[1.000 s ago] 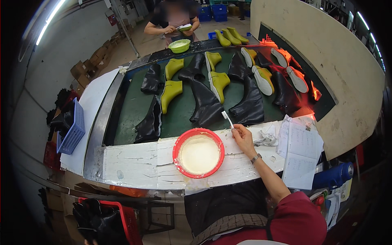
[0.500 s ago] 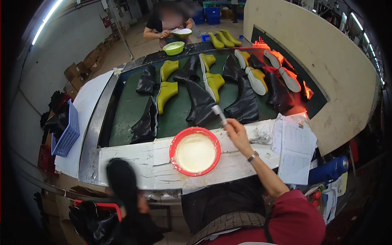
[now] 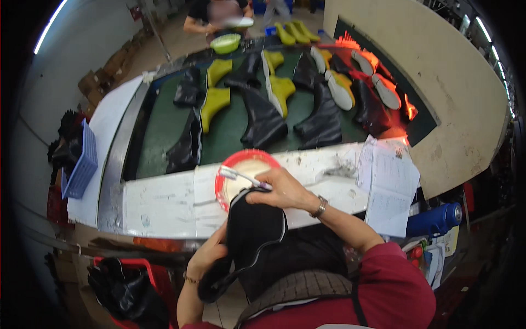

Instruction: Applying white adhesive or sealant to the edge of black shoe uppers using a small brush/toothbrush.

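Observation:
A black boot upper (image 3: 253,227) with a pale zipper edge hangs upright in front of my body. My left hand (image 3: 210,253) is closed on its left side, though most of the fingertips are hidden behind it. At the boot's top edge, my right hand (image 3: 282,191) pinches the material and also grips a small toothbrush-like brush (image 3: 234,174), whose white head points left over the red bowl (image 3: 220,189). Cream-coloured paste (image 3: 249,169) fills that bowl, which the boot and my right hand partly cover.
Black boot uppers (image 3: 263,118) and yellow-green shoe lasts (image 3: 215,107) lie on the green conveyor (image 3: 159,148), near a glowing orange opening. Papers (image 3: 386,183) and a blue flask (image 3: 435,219) are at right. A red crate (image 3: 159,279) holds black boots. Across the belt, a person (image 3: 216,19) works.
The boot upper has come up from the lower left to the middle, before my body. My right hand has drawn back from over the belt with the brush and now holds the boot's edge too.

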Demonstrator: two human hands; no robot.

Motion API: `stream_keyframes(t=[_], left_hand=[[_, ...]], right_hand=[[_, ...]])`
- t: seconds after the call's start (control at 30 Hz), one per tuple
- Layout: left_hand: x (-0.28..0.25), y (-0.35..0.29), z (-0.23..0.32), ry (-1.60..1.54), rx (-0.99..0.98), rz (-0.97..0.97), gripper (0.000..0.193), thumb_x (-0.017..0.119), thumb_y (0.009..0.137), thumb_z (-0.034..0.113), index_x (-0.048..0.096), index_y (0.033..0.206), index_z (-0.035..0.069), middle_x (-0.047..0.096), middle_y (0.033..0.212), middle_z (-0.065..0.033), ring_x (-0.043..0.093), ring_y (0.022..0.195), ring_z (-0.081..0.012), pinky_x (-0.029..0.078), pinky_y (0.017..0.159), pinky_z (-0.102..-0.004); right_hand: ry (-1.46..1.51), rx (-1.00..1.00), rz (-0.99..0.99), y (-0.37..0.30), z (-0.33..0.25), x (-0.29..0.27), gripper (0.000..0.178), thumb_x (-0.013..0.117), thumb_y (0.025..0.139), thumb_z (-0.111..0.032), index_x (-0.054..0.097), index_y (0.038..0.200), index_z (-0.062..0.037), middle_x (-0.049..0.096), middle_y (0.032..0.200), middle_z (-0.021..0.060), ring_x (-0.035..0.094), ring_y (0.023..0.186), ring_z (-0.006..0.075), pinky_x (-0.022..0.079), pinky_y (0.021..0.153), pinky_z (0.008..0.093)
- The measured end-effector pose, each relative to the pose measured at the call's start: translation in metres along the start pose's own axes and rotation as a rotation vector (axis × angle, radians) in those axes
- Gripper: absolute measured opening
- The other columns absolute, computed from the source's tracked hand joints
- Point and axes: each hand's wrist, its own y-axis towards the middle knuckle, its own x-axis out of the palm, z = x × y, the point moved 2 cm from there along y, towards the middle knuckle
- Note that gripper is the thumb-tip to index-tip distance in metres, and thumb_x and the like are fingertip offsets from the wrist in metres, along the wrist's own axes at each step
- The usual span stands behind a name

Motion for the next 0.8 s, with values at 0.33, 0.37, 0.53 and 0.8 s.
stream_keyframes(t=[0.33, 0.37, 0.53, 0.8], left_hand=[[-0.034, 0.002, 0.015, 0.686, 0.123, 0.579, 0.027, 0.08, 0.085, 0.004, 0.073, 0.108, -0.008, 0.077, 0.098, -0.0097, 0.072, 0.084, -0.0137, 0.059, 0.077, -0.0292], [-0.036, 0.003, 0.018, 0.725, 0.132, 0.603, 0.027, 0.08, 0.085, 0.005, 0.074, 0.108, -0.008, 0.077, 0.098, -0.0098, 0.072, 0.083, -0.0137, 0.059, 0.077, -0.0291], [-0.034, 0.023, 0.033, 0.896, 0.188, 0.637, 0.027, 0.082, 0.086, 0.008, 0.074, 0.105, -0.009, 0.078, 0.096, -0.0102, 0.072, 0.081, -0.014, 0.059, 0.075, -0.0287], [-0.035, 0.022, 0.047, 0.734, 0.164, 0.591, 0.024, 0.082, 0.087, 0.01, 0.075, 0.102, -0.007, 0.077, 0.091, -0.0103, 0.072, 0.08, -0.0134, 0.059, 0.072, -0.0273]], right_hand=[[-0.692, -0.086, 0.262, -0.003, 0.034, -0.039, 0.029, 0.081, 0.085, -0.034, 0.079, 0.1, -0.01, 0.065, 0.088, 0.0078, 0.068, 0.078, 0.0262, 0.053, 0.068, 0.0396], [-0.791, -0.111, 0.188, -0.001, 0.037, -0.038, 0.027, 0.078, 0.086, -0.032, 0.078, 0.101, -0.0106, 0.065, 0.092, 0.007, 0.069, 0.082, 0.0269, 0.054, 0.07, 0.0402], [-1.054, -0.168, -0.059, 0.011, 0.042, -0.009, 0.013, 0.074, 0.09, -0.026, 0.073, 0.091, -0.0123, 0.065, 0.095, 0.005, 0.069, 0.09, 0.026, 0.057, 0.072, 0.0405], [-0.861, -0.211, 0.193, -0.006, 0.037, -0.028, 0.015, 0.07, 0.095, -0.025, 0.075, 0.099, -0.0115, 0.062, 0.091, 0.0063, 0.069, 0.078, 0.0258, 0.054, 0.065, 0.0413]])
